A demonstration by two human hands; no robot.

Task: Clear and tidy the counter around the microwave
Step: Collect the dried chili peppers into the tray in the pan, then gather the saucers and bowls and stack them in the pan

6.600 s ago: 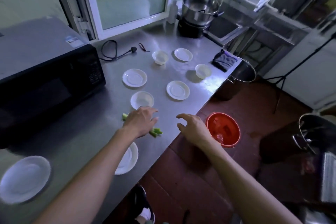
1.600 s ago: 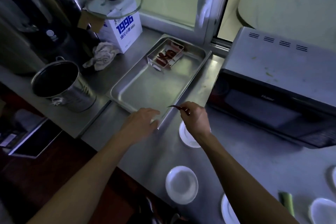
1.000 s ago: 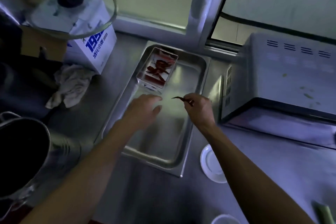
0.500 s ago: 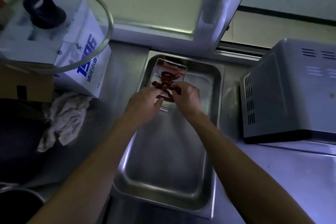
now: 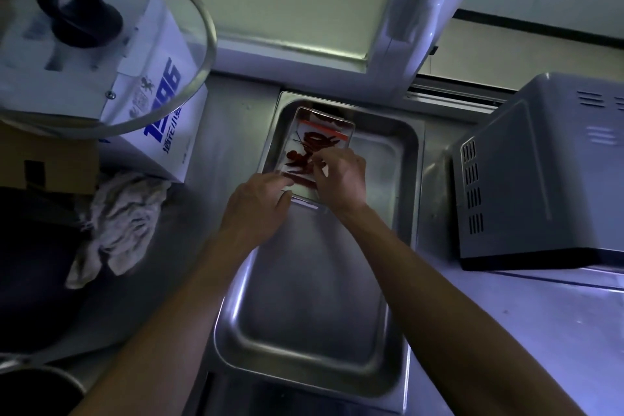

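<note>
A small clear tray (image 5: pixel 349 128) of dried red chilies (image 5: pixel 314 139) sits at the far end of a large steel pan (image 5: pixel 314 314) on the counter, left of the grey microwave (image 5: pixel 540 179). My right hand (image 5: pixel 341 179) hovers over the small tray's near half, its fingertips pinched together on a red chili right at the pile. My left hand (image 5: pixel 258 204) lies beside it with fingers stretched out, touching the small tray's near left edge. Both hands hide the tray's near rim.
A white box with blue print (image 5: pixel 162 101) stands at the left with a glass pot lid (image 5: pixel 101 44) leaning over it. A crumpled grey cloth (image 5: pixel 118 226) lies in front of the box. A steel pot rim (image 5: pixel 40 385) shows at the bottom left. A window frame (image 5: pixel 405 27) runs behind.
My right hand carried a red chili from the counter over the steel pan down to the small tray. My left hand moved along and now touches that tray's edge.
</note>
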